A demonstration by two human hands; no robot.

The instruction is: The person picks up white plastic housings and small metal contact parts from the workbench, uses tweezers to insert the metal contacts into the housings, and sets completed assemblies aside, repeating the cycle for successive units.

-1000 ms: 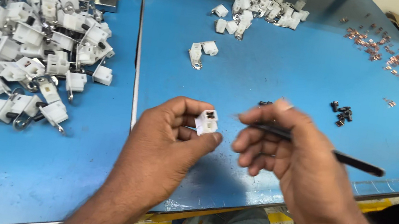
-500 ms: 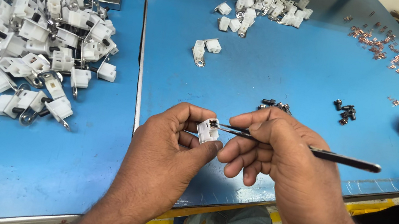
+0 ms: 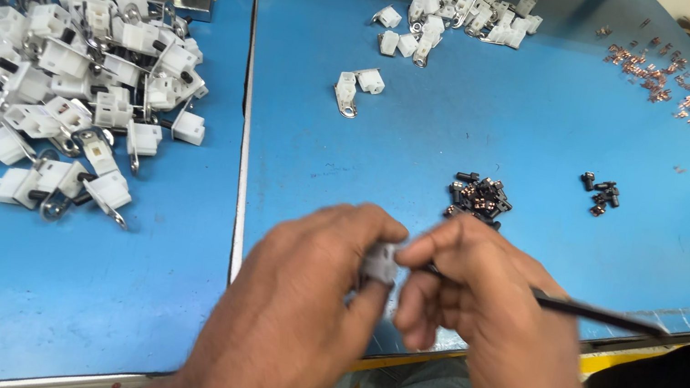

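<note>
Over blue tabletop (image 3: 487, 115), left hand (image 3: 304, 280) pinching small white plastic part (image 3: 381, 264), blurred, right hand (image 3: 484, 308) gripping thin black tool (image 3: 603, 314) touching it

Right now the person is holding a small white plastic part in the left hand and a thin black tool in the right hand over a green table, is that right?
Not quite: the table is blue, not green, as the head view shows. The left hand does hold the small white part, and the right hand the thin black tool.
</note>
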